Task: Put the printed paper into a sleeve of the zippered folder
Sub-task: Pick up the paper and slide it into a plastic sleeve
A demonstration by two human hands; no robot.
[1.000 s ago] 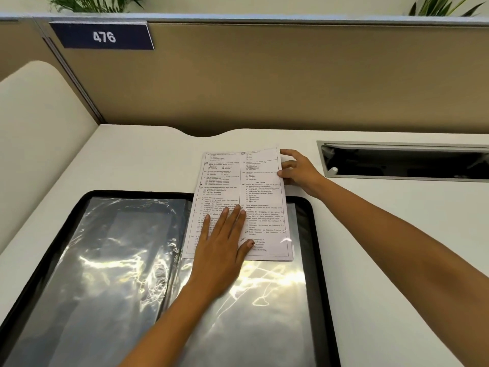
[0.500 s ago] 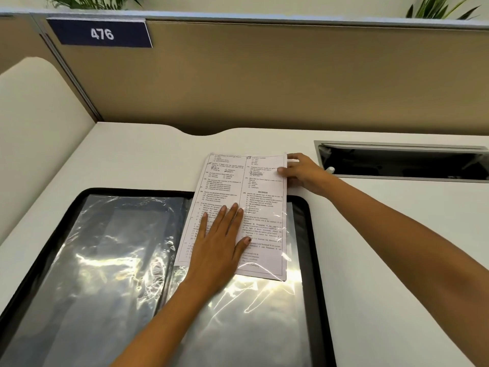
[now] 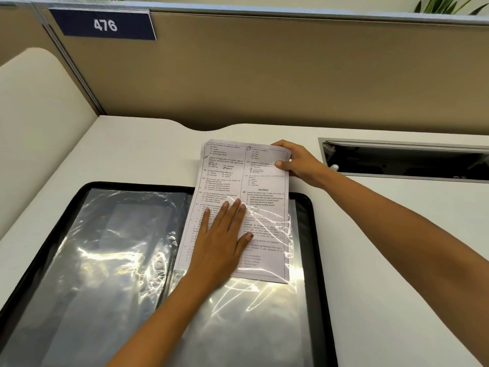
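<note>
The black zippered folder (image 3: 315, 234) lies open on the white desk, showing shiny clear plastic sleeves on both sides. The printed paper (image 3: 232, 176) lies partway inside the right-hand sleeve (image 3: 251, 327); its lower half is under the plastic and its upper part sticks out past the folder's far edge. My right hand (image 3: 296, 162) pinches the paper's top right corner. My left hand (image 3: 222, 239) lies flat, fingers spread, on the sleeve over the paper's lower part.
A brown partition with a blue "476" plate (image 3: 104, 25) stands behind the desk (image 3: 132, 154). A recessed cable slot (image 3: 407, 160) sits at the right, just beyond my right hand. A cream panel (image 3: 34, 123) borders the left side.
The paper has slid toward me, deeper into the right sleeve, with my right hand following at its top corner. My left hand has stayed flat on the sleeve.
</note>
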